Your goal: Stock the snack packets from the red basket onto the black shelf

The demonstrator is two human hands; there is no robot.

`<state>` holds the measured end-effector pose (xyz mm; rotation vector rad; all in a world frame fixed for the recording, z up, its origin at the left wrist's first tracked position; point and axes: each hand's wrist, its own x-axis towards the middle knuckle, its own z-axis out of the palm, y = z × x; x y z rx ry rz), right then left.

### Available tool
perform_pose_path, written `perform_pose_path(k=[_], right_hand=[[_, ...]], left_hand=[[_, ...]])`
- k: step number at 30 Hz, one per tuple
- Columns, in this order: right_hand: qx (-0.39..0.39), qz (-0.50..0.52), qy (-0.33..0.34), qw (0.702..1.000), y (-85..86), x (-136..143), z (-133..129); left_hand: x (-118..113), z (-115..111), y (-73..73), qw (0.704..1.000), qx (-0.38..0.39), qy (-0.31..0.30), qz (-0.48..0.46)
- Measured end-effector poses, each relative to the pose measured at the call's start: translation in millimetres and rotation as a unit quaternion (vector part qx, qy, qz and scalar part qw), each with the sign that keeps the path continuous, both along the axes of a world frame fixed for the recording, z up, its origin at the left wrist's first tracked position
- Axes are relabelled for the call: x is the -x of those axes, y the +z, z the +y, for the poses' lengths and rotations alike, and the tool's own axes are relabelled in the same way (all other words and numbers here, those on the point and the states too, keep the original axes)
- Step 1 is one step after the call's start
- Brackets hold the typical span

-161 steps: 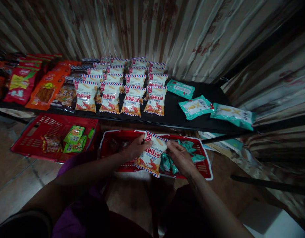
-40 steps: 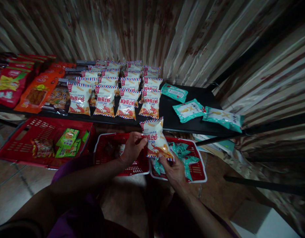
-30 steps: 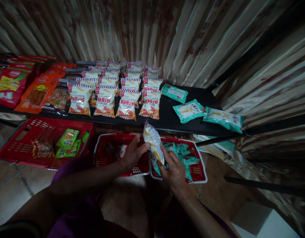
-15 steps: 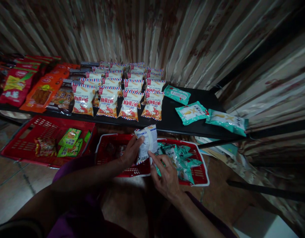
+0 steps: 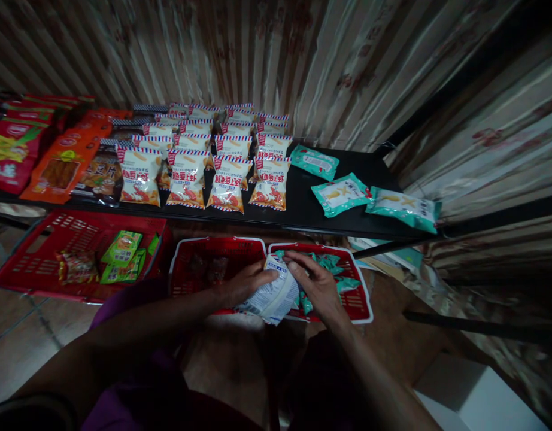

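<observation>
Shelf has room btwn white bags & teal pkgs blocking sides.

On my feed I count one left hand and one right hand, with one pale bag between them. I see three red baskets; in the leftmost I make out two green packets and the edge of a third. On the one black shelf I tally four white snack bags across the front row; those behind overlap too much for me to total. I get three teal packets on that shelf, while the teal pile in the right basket is too jumbled to count.
</observation>
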<state>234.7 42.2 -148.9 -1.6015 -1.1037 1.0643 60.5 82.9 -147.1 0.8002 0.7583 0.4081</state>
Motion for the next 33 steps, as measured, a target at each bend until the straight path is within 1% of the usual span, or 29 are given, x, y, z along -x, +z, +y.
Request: perform_pose_path(k=[3,6,11,15,18,24,29,31,33], right_hand=[[0.013,-0.001,-0.001,1.0,2.5,2,1],[0.025,0.003,-0.025,0.999,5.5,6,4],[0.02,0.003,-0.086,0.996,6.9,8,13],[0.01,-0.004,-0.101,0.995,7.4,10,21],[0.003,-0.002,-0.111,0.994,9.8,12,26],[-0.005,-0.007,-0.121,0.993,12.4,15,38],[-0.042,-0.01,-0.124,0.991,8.0,13,47],[-0.045,-0.012,-0.125,0.991,6.8,11,50],[-0.043,-0.01,-0.131,0.99,6.6,11,52]], left_hand=[[1,1,-4.8,1.0,-0.008,-0.019,0.016],[1,4,-7.0,0.999,-0.021,-0.029,0.028],[0,10,-0.8,0.998,-0.045,-0.031,0.039],[-1,12,3.7,0.999,-0.034,-0.029,0.014],[-1,14,4.6,0.999,-0.04,-0.016,-0.001],[1,18,-4.5,0.997,-0.073,0.0,-0.007],[2,21,-10.0,0.996,-0.088,0.005,0.004],[3,22,-11.6,0.994,-0.108,0.004,0.02],[3,22,-14.2,0.989,-0.144,0.002,0.04]])
